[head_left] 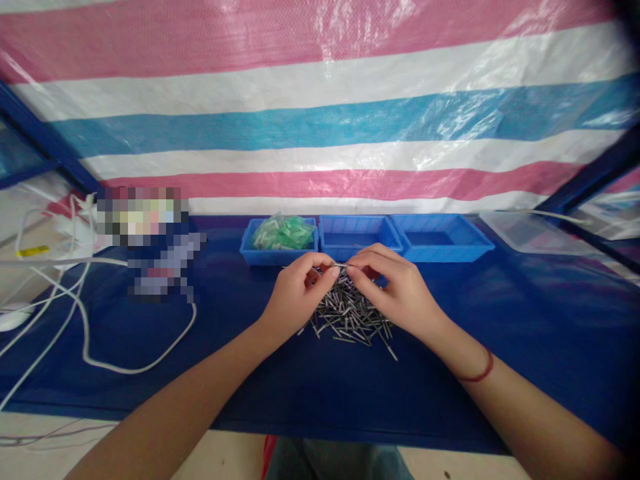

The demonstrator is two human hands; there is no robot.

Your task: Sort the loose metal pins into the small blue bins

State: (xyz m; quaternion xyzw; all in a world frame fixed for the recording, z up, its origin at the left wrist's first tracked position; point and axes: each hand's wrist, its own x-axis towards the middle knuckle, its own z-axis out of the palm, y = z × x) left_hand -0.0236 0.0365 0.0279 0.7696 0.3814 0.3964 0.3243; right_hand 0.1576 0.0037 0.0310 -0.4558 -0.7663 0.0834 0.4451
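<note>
A heap of thin silvery metal pieces (350,313) lies on the blue table, below and between my two hands. My left hand (305,287) pinches one end of a small metal piece (341,265) between thumb and forefinger. The other end of that same piece is pinched by my right hand (393,283), so it lies level between the fingertips just above the heap. Behind my left hand, a blue bin (280,256) holds green and clear plastic bags (284,232).
Two more blue bins (360,248) (443,250) stand in the row, and a clear plastic lid or tray (520,231) lies to their right. White cables (135,371) loop over the table's left side beside blurred items. Striped sheeting (320,127) hangs behind.
</note>
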